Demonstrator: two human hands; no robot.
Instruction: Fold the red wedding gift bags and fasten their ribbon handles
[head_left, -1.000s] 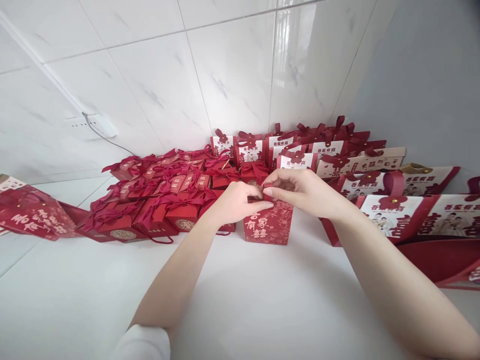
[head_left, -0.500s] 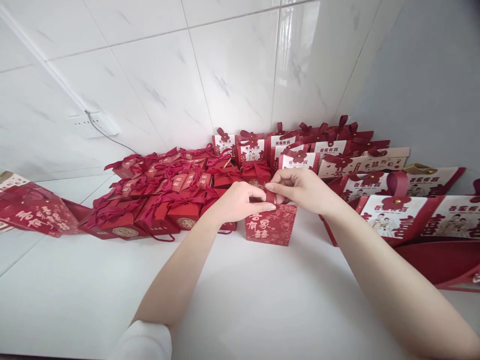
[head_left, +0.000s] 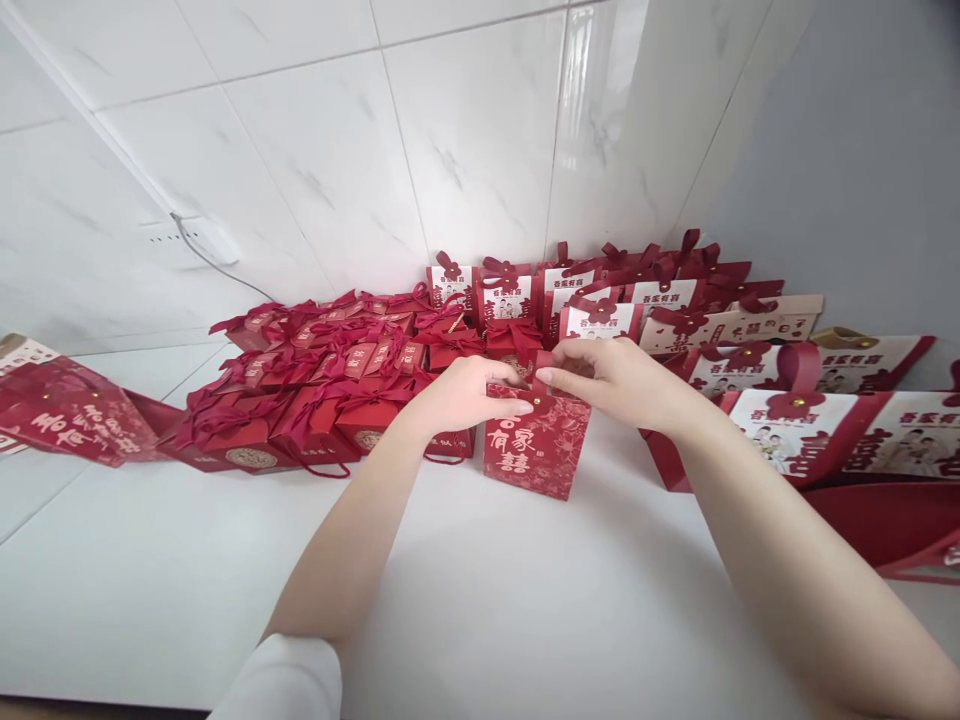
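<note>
A small red gift bag with white characters and a floral print stands on the white surface, slightly turned. My left hand grips its top left edge, thumb on the front and fingers behind. My right hand is closed at the top right, pinching the dark red strap between thumb and forefinger. A small gold stud shows just below the strap. The right hand's other fingertips are partly hidden behind the bag.
Rows of red ribboned boxes stand on the left. Several finished-looking gift bags with flower clasps fill the right and back. A flat red bag lies far left. A cable runs from the wall socket.
The bag has turned a little and its front edge has come nearer to me. My left hand has shifted slightly left, and the gold stud has come into view.
</note>
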